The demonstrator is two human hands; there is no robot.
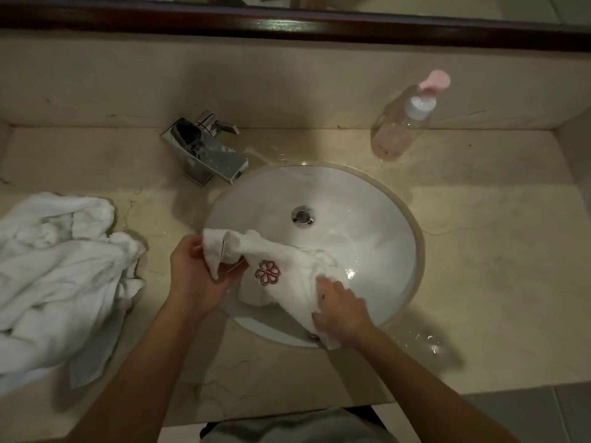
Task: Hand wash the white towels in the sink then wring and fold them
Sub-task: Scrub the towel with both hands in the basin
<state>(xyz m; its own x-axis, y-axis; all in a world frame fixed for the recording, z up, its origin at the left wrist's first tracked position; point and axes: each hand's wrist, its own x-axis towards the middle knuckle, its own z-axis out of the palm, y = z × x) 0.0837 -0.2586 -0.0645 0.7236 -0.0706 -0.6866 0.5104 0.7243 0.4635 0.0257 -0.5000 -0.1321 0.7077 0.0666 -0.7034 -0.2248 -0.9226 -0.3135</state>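
While one small towel [281, 276] is held over the sink [367, 219], washing is judged to be under way. One end is gripped by the curled fingers of the left hand [198, 276]; the other end is clenched in the right hand [339, 311]. More towels [64, 276] are heaped on the counter [495, 251] to the left, unfolded, so most of the work is judged to remain. No running water is seen at the tap [208, 151]. A soap bottle [403, 123] stands behind the basin, below a dark-framed mirror [287, 24]. Wet patches are visible on the beige stone.
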